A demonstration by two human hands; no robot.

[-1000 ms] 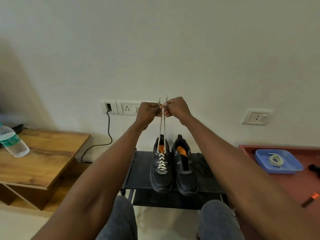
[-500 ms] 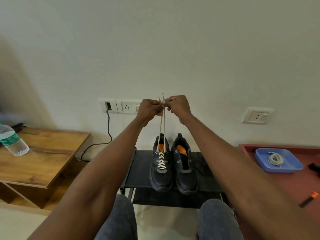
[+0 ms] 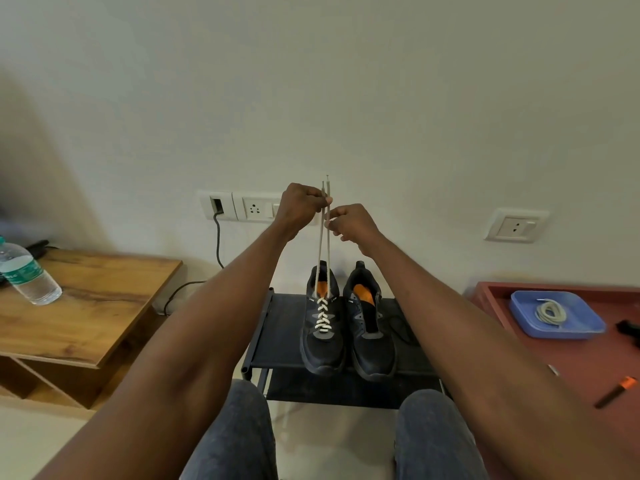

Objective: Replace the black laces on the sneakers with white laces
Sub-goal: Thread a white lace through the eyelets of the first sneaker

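Observation:
Two black sneakers with orange insoles stand side by side on a black rack. The left sneaker is threaded with a white lace whose two ends run straight up, taut. My left hand pinches both lace ends near their tips, high above the shoe. My right hand is just below and to the right, its fingertips pinching the strands. The right sneaker has no lace in it. A loose black lace lies on the rack beside it. A second coiled white lace sits in a blue tray.
A wooden side table at left carries a water bottle. A red table at right holds the tray, a black-and-orange tool and a dark object at the edge. Wall sockets and a hanging cable are behind. My knees are at the bottom.
My right hand has slid down the lace strands, from level with the left hand to just below it. The left hand stays up, now holding both ends.

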